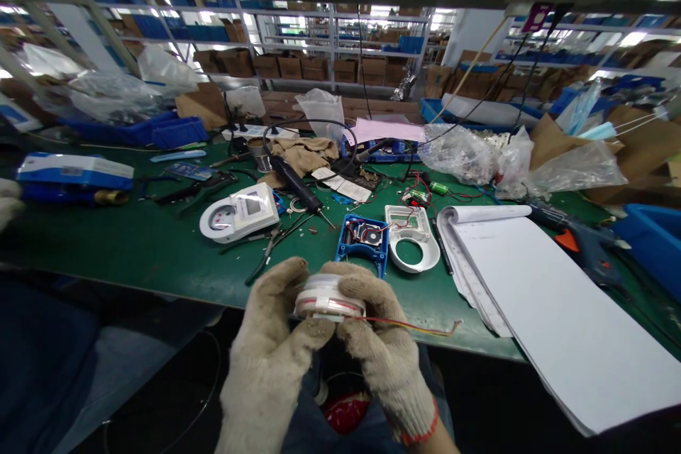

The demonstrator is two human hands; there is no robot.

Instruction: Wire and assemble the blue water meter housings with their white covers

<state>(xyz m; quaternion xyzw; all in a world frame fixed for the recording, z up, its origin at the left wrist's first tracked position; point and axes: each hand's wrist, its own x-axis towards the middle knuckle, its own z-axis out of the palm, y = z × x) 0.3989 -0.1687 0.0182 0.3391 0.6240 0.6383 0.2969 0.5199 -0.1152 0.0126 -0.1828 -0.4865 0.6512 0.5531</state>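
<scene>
Item: round white meter module (pixel 328 298), disc-shaped, ringed by a red band, with thin red and yellow wires (pixel 415 327) trailing to the right. Held in front of the body, below the near edge of the tabletop (pixel 133 248).

Grip: left hand (pixel 277 330) and right hand (pixel 372 340), both in knit work gloves, clenched on the module from either side, thumbs over its top rim.

Handling (judged): light, rigid plastic; likely fragile at the wire joints. Take hold by the rim, never by the wires. The gloves probably help against slipping but dull fine touch.

Adjacent: blue housing with circuit board (pixel 362 235) just beyond the hands; white cover with round opening (pixel 412 240) beside it; assembled white meter with dial (pixel 239 213) to the left; pliers (pixel 264 255); black soldering iron (pixel 298 188); open notebook (pixel 537 284) to the right; blue-and-orange glue gun (pixel 579 241).

Writing: none legible; the meter face and the labels on the blue-and-white boxes (pixel 74 172) are too small to read.
</scene>
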